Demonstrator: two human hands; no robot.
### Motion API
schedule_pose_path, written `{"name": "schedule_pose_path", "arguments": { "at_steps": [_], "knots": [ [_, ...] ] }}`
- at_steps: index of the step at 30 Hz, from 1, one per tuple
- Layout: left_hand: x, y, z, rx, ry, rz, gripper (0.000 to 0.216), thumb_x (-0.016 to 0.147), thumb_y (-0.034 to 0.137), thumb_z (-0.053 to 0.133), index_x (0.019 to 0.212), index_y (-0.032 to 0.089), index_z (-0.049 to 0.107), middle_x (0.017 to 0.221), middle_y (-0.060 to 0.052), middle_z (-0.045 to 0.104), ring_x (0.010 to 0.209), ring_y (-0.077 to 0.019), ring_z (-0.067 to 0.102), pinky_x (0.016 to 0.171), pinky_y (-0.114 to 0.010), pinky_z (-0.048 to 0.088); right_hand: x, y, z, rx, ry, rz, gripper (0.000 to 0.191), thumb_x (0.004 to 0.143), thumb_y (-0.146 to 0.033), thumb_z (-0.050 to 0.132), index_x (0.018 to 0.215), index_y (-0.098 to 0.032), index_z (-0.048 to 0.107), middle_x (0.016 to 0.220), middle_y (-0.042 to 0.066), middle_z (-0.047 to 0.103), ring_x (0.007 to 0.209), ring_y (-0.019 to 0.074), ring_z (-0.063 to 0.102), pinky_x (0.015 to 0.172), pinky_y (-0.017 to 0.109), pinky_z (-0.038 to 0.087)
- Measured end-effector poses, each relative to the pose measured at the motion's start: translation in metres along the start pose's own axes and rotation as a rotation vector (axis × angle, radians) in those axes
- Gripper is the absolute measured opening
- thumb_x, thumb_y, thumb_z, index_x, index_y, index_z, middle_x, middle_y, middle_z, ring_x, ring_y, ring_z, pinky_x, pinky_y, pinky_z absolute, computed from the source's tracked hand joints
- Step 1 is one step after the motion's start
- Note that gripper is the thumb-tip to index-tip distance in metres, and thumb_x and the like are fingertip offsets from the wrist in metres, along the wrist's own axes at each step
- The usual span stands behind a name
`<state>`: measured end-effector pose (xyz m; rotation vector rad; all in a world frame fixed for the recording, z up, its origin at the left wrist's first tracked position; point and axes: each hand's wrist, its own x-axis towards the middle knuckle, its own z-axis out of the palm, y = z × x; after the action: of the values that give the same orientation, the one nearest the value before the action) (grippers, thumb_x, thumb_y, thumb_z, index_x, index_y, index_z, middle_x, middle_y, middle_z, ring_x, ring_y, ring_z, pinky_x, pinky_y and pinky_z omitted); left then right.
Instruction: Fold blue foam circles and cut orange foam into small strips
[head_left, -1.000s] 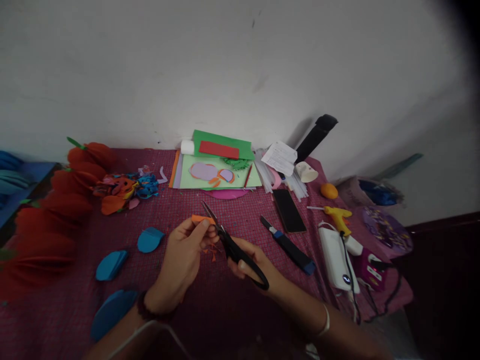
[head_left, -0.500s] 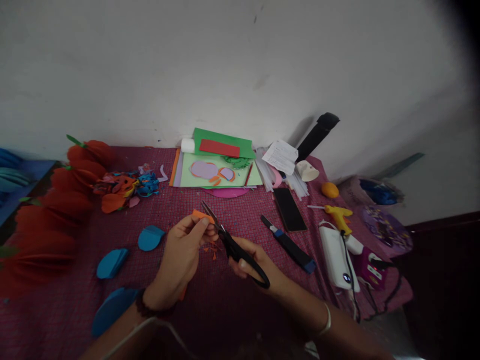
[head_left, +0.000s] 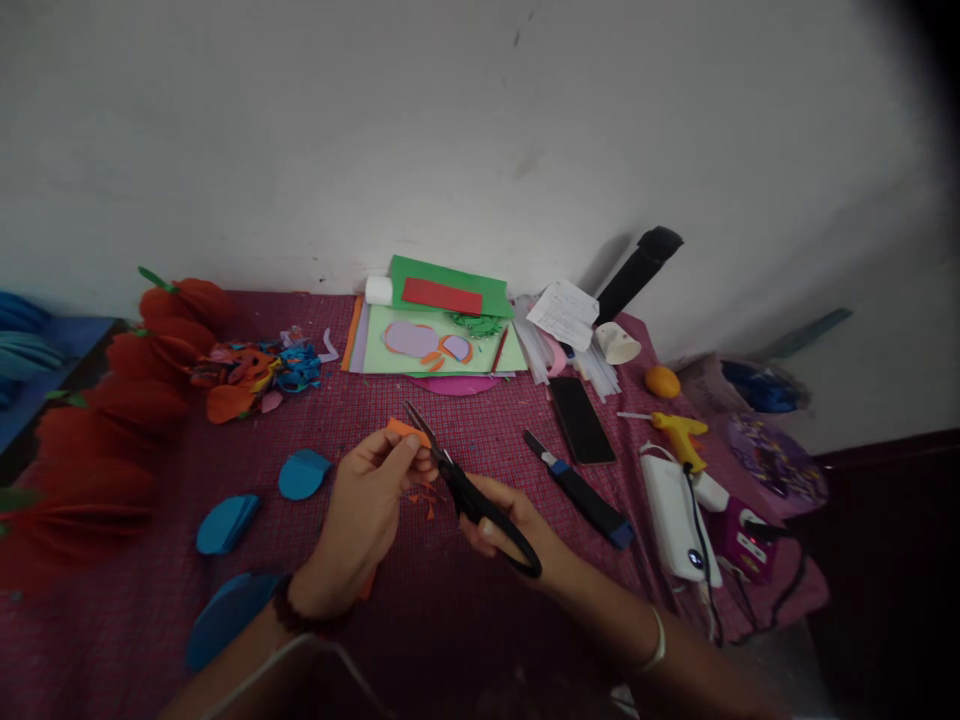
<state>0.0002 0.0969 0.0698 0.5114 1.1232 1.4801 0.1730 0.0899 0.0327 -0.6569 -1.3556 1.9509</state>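
Observation:
Between thumb and fingers, my left hand pinches a small piece of orange paper. My right hand grips black-handled scissors, their blades pointing up and left along the right edge of the paper. Whether the blades bite into the paper I cannot tell. Small orange scraps lie on the cloth just behind and below the fingers. Left of my left hand are blue folded paper circles. To the right of the scissors rests a blue and black cutter knife.
Red paper pumpkins line the left side, beside a heap of paper scraps. Coloured sheets are stacked at the back by the wall. On the right are a phone, a yellow glue gun, a white power bank and cables.
The whole view has shifted very slightly. Both hands, the orange paper and the scissors keep almost the same position.

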Motion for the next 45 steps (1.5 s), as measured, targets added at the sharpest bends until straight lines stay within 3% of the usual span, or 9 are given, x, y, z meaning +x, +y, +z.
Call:
{"name": "schedule_pose_path", "arguments": {
  "at_steps": [22, 32, 40, 45],
  "knots": [
    [0.001, 0.001, -0.004, 0.021, -0.035, -0.032, 0.015, 0.069, 0.022, 0.072, 0.063, 0.015, 0.059, 0.060, 0.002, 0.063, 0.055, -0.0104, 0.060, 0.057, -0.022, 0.050, -0.007, 0.001, -0.008, 0.003, 0.005, 0.053, 0.063, 0.077, -0.051, 0.069, 0.128, -0.018, 0.053, 0.065, -0.005, 0.040, 0.050, 0.0053, 0.030, 0.045, 0.018, 0.024],
    [0.002, 0.001, -0.007, 0.157, -0.073, -0.044, 0.014, 0.067, 0.024, 0.071, 0.062, 0.014, 0.062, 0.058, 0.002, 0.062, 0.053, -0.0110, 0.058, 0.053, -0.023, 0.051, -0.014, -0.004, -0.014, -0.069, 0.002, 0.113, 0.060, 0.077, -0.048, 0.070, 0.128, -0.021, 0.054, 0.070, -0.003, 0.046, 0.053, 0.0059, 0.032, 0.046, 0.019, 0.025],
    [0.003, 0.002, -0.008, 0.225, -0.121, -0.063, 0.015, 0.066, 0.025, 0.070, 0.061, 0.015, 0.061, 0.057, 0.001, 0.061, 0.050, -0.0116, 0.058, 0.051, -0.023, 0.050, -0.018, -0.015, -0.015, -0.184, -0.002, 0.103, 0.042, 0.079, -0.049, 0.066, 0.105, -0.016, 0.063, 0.069, -0.002, 0.044, 0.057, 0.0082, 0.033, 0.046, 0.019, 0.026],
    [0.004, 0.004, -0.010, 0.272, -0.167, -0.087, 0.014, 0.069, 0.025, 0.067, 0.061, 0.015, 0.060, 0.058, 0.001, 0.061, 0.049, -0.0115, 0.058, 0.050, -0.023, 0.048, -0.020, -0.015, -0.018, -0.240, -0.008, 0.110, 0.039, 0.080, -0.046, 0.066, 0.105, -0.016, 0.062, 0.071, -0.001, 0.044, 0.059, 0.0085, 0.034, 0.048, 0.020, 0.027]
  ]
}}
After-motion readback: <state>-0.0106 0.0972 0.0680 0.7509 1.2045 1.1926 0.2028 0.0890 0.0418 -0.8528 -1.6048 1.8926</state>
